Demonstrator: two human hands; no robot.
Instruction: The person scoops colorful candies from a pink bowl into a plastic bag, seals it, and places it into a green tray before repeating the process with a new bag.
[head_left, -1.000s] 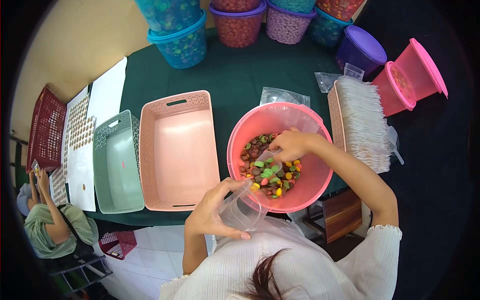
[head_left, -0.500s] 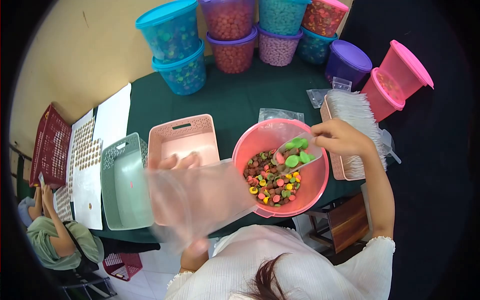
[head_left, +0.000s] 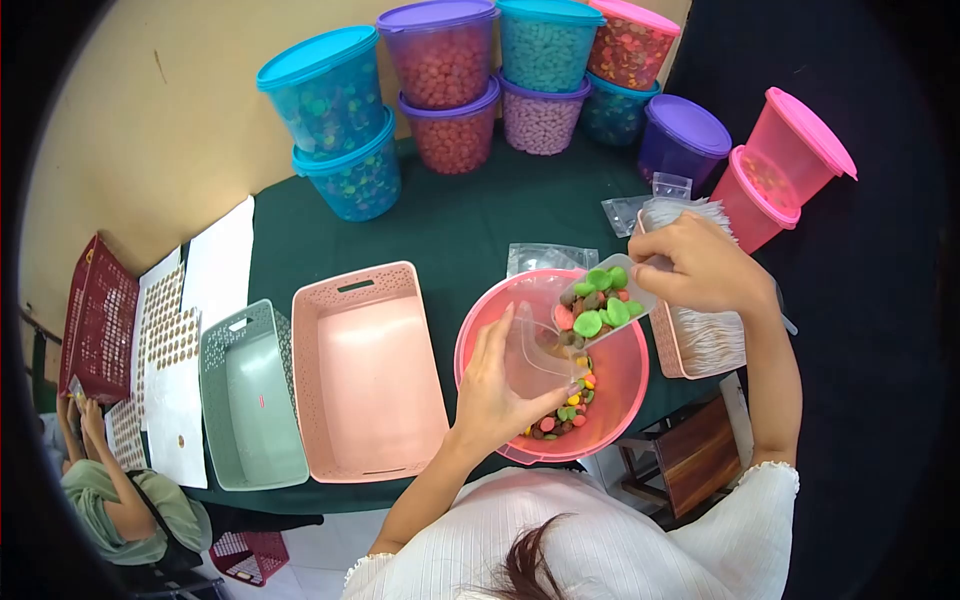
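My right hand [head_left: 705,262] grips a clear scoop [head_left: 641,291] heaped with green, pink and brown button-shaped sweets [head_left: 597,300], tilted down to the left. My left hand [head_left: 485,395] holds a clear plastic bag [head_left: 528,355] with its mouth spread, and the scoop's tip is right at that opening. Both are above a pink bucket [head_left: 637,395]. More mixed sweets [head_left: 560,420] lie in the bucket, partly hidden by the bag and hand.
A pink basket [head_left: 370,380] and a grey-green basket [head_left: 250,400] stand to the left. At the right, a basket of stacked clear bags [head_left: 712,340] sits beside the bucket. Lidded tubs [head_left: 450,135] line the back. Another person [head_left: 125,500] sits far left near a dark red crate [head_left: 100,320].
My left hand has brought the bag rightward from over the pink basket to the bucket, its mouth now at the scoop. The loaded scoop has tilted toward the bag.
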